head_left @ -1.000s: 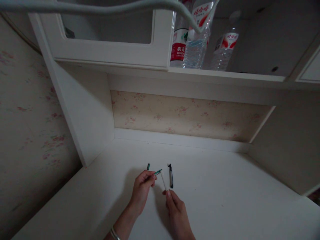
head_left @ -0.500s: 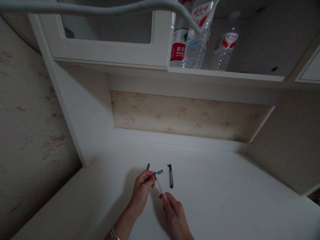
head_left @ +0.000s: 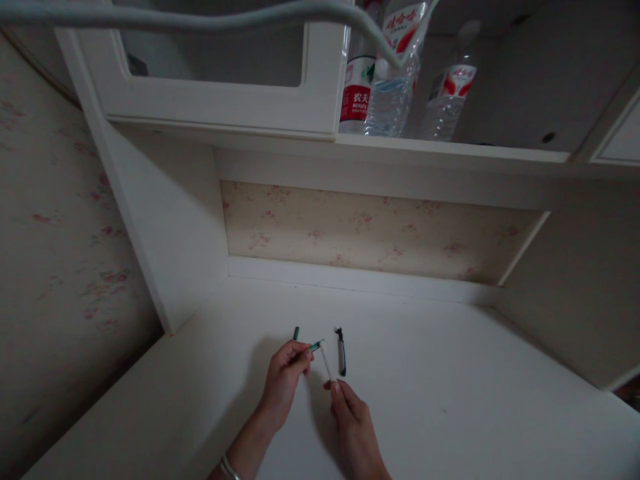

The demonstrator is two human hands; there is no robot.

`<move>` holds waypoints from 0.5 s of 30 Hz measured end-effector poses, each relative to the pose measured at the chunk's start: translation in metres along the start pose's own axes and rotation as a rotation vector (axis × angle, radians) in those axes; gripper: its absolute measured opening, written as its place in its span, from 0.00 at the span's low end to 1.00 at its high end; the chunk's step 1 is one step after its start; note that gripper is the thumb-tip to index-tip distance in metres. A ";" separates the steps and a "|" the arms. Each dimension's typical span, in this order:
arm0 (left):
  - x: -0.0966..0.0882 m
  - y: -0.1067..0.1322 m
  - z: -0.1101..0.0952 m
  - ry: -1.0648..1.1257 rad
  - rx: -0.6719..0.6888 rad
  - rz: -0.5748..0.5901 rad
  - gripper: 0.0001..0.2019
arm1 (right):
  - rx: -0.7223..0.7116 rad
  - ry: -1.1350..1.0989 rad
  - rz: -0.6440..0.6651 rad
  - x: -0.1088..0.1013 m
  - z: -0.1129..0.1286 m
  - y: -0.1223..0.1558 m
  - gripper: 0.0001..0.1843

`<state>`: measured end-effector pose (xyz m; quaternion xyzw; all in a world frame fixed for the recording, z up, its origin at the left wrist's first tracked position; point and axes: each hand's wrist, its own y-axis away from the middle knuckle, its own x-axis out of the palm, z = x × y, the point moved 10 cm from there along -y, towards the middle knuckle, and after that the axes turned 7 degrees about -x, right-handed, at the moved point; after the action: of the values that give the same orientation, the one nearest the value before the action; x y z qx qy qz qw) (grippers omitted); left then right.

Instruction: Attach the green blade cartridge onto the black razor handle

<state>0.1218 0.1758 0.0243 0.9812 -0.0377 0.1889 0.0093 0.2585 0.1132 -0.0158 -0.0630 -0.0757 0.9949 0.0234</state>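
Note:
My left hand (head_left: 283,381) pinches a small green pen part (head_left: 315,346) between its fingertips, above the white desk (head_left: 450,400). My right hand (head_left: 353,425) pinches the lower end of a thin white pen refill (head_left: 326,361), whose upper end meets the green part. A black pen piece (head_left: 341,351) lies flat on the desk just right of the refill. A small green cap (head_left: 296,333) lies on the desk just beyond my left fingers. A bracelet is on my left wrist.
A white shelf (head_left: 450,153) above the desk holds three water bottles (head_left: 395,87), beside a cabinet door (head_left: 210,100). Floral wallpaper covers the back panel and the left wall. A grey cable (head_left: 200,17) hangs across the top.
My right hand dipped left with the refill half a second ago, then came back. The refill's tip now meets the green part again, much as one second ago.

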 end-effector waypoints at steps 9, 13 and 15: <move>0.003 0.002 -0.003 -0.024 -0.005 0.008 0.07 | 0.000 -0.031 -0.097 -0.008 0.003 -0.001 0.29; 0.003 0.002 -0.002 -0.034 -0.017 0.005 0.08 | -0.034 0.043 0.014 0.002 0.008 -0.002 0.29; 0.003 0.001 -0.002 -0.037 -0.018 0.006 0.08 | -0.061 0.061 0.043 0.005 0.011 -0.002 0.29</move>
<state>0.1240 0.1743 0.0272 0.9843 -0.0427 0.1703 0.0170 0.2523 0.1138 -0.0055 -0.0955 -0.1040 0.9900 0.0022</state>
